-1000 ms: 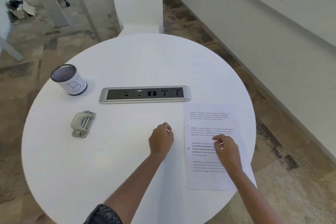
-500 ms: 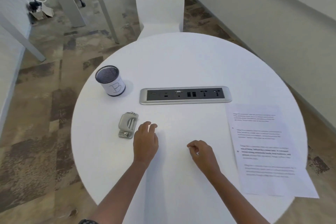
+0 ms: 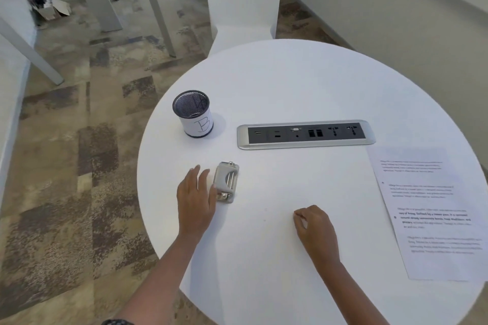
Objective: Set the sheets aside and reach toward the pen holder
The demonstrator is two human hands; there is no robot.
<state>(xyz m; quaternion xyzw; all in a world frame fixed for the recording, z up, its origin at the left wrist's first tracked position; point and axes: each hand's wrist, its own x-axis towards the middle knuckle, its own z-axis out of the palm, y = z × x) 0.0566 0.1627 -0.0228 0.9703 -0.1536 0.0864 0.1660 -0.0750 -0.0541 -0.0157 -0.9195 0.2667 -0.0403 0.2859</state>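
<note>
One small grey hole punch (image 3: 226, 182) sits near the left edge of the round white bench (image 3: 303, 82), and that's where the action is. Left hand (image 3: 195, 198) lies flat right beside it, fingers straight and spread, the inner ones touching its left side, so the grip isn't closed on anything. Right hand (image 3: 314, 227) rests on the bench well apart from it, fingers curled in with nothing visibly held.

Behind the punch there's a mesh pen cup (image 3: 193, 114) with a "B" label, and a socket strip (image 3: 306, 135) set into the middle of the bench. A printed sheet (image 3: 433, 214) lies way over on the right, its bottom corner hanging off the edge.

My worry: with only a flat hand against its side, the punch could skid or spin instead of getting picked up, and it's fairly near the rim. That sheet could also slide off with any nudge.
</note>
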